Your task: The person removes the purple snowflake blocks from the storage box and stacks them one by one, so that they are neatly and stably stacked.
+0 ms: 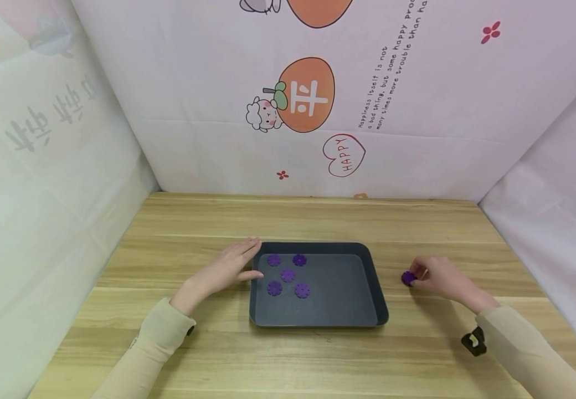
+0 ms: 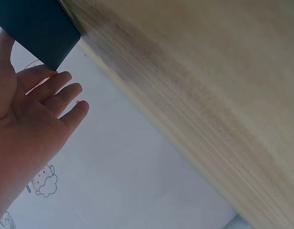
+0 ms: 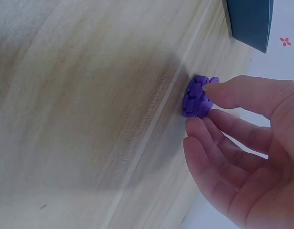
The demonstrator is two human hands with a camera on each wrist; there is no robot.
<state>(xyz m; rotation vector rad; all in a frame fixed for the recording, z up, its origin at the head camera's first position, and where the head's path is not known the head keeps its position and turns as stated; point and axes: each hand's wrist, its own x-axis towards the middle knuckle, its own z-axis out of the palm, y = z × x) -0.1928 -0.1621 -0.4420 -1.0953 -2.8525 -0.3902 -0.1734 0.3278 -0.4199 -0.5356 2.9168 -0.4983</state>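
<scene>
A dark grey rectangular tray (image 1: 340,296) lies on the table with several flat purple notched discs (image 1: 288,275) in its left part. My left hand (image 1: 229,266) rests at the tray's left side, fingers extended towards the back left corner and thumb over the rim. In the left wrist view its loosely bent fingers (image 2: 65,98) touch or nearly touch the tray corner. Right of the tray, my right hand (image 1: 440,275) pinches purple notched discs (image 3: 197,98) between thumb and fingers, just at the tabletop. They look stacked; their number is unclear.
The wooden table (image 1: 313,360) meets a printed white cloth (image 1: 208,138) at the back, and more white cloth hangs on both sides. A strip of tabletop separates the tray from my right hand. Near my right cuff is a dark wrist device (image 1: 474,341).
</scene>
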